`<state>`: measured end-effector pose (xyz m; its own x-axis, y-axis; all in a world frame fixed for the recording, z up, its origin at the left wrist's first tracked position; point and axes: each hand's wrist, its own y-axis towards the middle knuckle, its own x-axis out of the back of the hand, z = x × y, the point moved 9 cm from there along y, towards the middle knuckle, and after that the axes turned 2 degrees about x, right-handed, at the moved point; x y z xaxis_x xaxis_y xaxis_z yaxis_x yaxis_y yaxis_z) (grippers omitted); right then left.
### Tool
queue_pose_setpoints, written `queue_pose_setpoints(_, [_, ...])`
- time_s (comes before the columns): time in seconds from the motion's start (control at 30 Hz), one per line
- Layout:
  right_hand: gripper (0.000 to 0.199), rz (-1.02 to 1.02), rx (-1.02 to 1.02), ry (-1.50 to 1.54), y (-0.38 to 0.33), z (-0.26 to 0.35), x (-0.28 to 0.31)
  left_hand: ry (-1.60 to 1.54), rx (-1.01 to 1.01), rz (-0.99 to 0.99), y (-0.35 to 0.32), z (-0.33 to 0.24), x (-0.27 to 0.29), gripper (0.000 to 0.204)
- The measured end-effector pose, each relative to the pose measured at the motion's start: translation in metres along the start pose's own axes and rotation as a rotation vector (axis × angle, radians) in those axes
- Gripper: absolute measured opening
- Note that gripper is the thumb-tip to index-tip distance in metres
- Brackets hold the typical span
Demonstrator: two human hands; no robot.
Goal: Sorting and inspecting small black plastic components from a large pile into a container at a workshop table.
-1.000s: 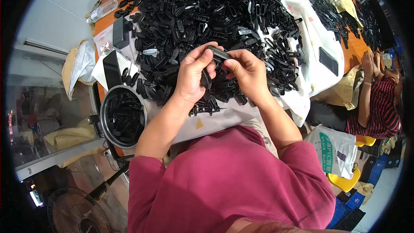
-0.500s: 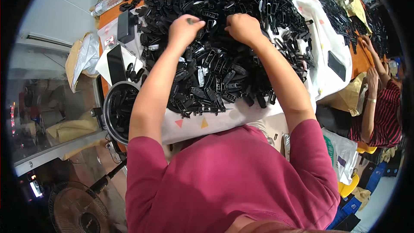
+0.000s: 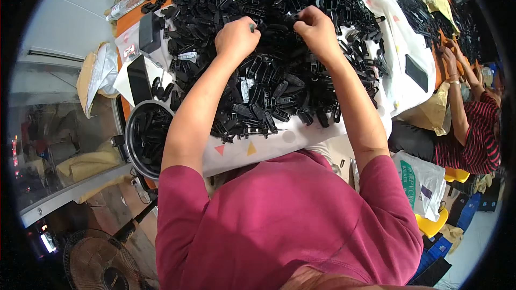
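A broad heap of small black plastic parts [image 3: 279, 83] covers the cloth-topped table in front of me. Over the middle of the heap my left hand [image 3: 236, 38] is closed, its fingertips pressed together. A small dark greenish bit shows at those fingertips, too small to name. My right hand [image 3: 318, 32] is held a little farther right, thumb and finger pinched at a small black shiny part. The two hands are apart, with loose parts between and below them. A round metal bowl [image 3: 130, 142] holding more black parts stands by my left forearm.
Dark phone-like slabs lie at the left [image 3: 140, 79] and on the white cloth at the right [image 3: 416, 72]. A clear bottle [image 3: 126, 5] lies at the far left. A fan [image 3: 105, 266] stands low left. At the right, a person in a striped shirt [image 3: 473, 134] reaches toward another pile.
My right hand has moved slightly right and up, and a shiny part now shows at its fingertips. My left hand has shifted a little right. The whole view has shifted slightly.
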<state>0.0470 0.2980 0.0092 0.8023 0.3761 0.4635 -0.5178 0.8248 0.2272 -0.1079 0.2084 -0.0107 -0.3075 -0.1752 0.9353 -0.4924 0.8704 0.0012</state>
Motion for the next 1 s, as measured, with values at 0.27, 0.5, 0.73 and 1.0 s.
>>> queue_pose_setpoints(0.27, [0.039, 0.107, 0.207, -0.553, -0.025, 0.037, -0.019, -1.579, 0.174, 0.190, -0.046, 0.005, 0.005, 0.015])
queue_pose_setpoints(0.5, [0.022, 0.230, 0.570, -0.881, 0.011, 0.055, -0.089, -1.702, 0.403, 0.164, -0.067, 0.065, 0.001, 0.021])
queue_pose_setpoints(0.73, [0.019, 0.486, 0.849, -1.004, 0.005, 0.051, -0.131, -1.711, 0.305, 0.113, -0.074, 0.066, 0.018, 0.022])
queue_pose_setpoints(1.0, [0.019, 0.244, 0.596, -0.123, -0.012, 0.090, -0.053, -1.396, 0.124, -0.024, -0.073, 0.037, 0.032, 0.033])
